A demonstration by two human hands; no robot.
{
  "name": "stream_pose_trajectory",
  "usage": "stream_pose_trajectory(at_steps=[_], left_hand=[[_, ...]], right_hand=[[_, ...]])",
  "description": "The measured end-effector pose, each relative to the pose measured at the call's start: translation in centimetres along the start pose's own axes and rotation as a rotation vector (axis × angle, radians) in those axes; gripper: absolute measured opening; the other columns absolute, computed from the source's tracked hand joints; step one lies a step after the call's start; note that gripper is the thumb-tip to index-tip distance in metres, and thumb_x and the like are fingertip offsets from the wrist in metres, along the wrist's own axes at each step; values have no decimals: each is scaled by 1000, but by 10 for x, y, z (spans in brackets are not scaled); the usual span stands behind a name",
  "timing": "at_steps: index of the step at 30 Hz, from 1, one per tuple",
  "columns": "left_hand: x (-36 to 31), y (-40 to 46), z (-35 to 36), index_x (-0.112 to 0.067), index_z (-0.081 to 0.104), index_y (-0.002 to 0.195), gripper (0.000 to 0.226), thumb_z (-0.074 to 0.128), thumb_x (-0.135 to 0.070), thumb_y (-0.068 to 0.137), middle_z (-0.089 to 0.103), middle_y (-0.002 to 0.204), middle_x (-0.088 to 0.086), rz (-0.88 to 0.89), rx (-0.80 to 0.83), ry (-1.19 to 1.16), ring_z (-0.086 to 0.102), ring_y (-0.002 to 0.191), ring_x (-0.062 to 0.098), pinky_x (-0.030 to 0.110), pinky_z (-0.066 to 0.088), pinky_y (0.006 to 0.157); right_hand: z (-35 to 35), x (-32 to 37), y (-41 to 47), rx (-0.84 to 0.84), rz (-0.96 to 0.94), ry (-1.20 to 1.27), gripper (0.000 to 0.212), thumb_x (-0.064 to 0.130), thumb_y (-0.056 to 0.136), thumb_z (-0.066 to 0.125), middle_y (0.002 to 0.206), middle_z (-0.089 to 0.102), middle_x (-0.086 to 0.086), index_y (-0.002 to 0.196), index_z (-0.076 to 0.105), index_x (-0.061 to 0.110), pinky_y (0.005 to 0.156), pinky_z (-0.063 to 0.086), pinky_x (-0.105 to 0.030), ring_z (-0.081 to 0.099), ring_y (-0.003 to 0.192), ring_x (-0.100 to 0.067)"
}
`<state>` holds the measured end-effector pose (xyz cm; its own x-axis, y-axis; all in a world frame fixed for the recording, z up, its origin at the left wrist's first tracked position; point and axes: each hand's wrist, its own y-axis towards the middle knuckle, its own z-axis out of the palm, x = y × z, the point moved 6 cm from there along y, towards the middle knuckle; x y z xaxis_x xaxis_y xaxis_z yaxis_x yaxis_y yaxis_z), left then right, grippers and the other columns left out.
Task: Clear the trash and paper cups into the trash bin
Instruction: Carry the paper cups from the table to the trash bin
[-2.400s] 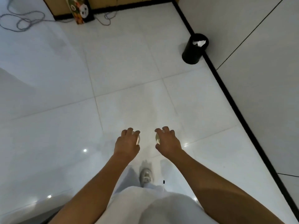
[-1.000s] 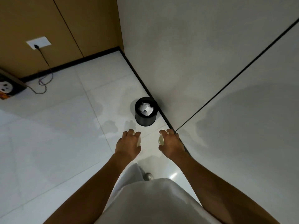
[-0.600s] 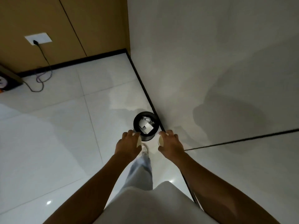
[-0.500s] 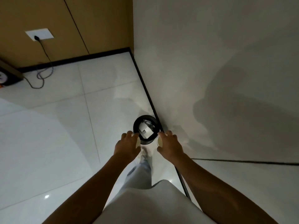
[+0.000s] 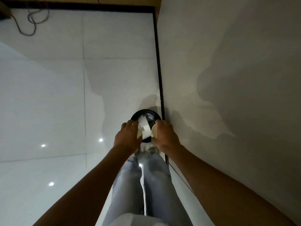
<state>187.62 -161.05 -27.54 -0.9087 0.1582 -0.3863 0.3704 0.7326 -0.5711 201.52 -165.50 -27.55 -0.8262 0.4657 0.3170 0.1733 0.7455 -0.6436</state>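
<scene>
Nothing readable is showing up here, no labels or brands on the cups, the bin, or anywhere else really.

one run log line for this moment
stage: over trash bin | left hand: holds paper cup | right hand: holds paper cup | cups not yet dropped

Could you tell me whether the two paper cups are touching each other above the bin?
Apart. The head view shows the left cup and right cup separated, with white paper in the bin visible between them.
</scene>
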Motion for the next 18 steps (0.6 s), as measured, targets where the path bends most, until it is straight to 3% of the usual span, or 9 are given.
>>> stream_pose_trajectory(at_steps=[7, 13, 18], left_hand=[[39, 96, 102, -20, 33, 142, 67, 65, -36, 86, 28, 147, 7, -100, 44, -7, 28, 135, 26, 38, 45, 97], [68, 166, 168, -18, 32, 143, 66, 62, -37, 88, 31, 146, 8, -121, 60, -1, 29, 135, 27, 38, 44, 99], [79, 209, 196, -14, 33, 144, 64, 60, -36, 90, 35, 147, 8, -113, -4, -56, 29, 137, 26, 38, 40, 104]], right_hand=[[80, -46, 112, 37, -62, -56, 68, 18, 86, 65, 144, 35, -13, 145, 30, 11, 100, 41, -37, 41, 127, -30], [129, -70, 191, 11, -82, -121, 67, 27, 86, 68, 142, 32, -13, 143, 36, 13, 95, 42, -29, 42, 125, -28], [149, -70, 232, 6, -163, -176, 70, 30, 90, 64, 145, 31, -15, 148, 30, 9, 98, 43, -29, 37, 129, -29]])
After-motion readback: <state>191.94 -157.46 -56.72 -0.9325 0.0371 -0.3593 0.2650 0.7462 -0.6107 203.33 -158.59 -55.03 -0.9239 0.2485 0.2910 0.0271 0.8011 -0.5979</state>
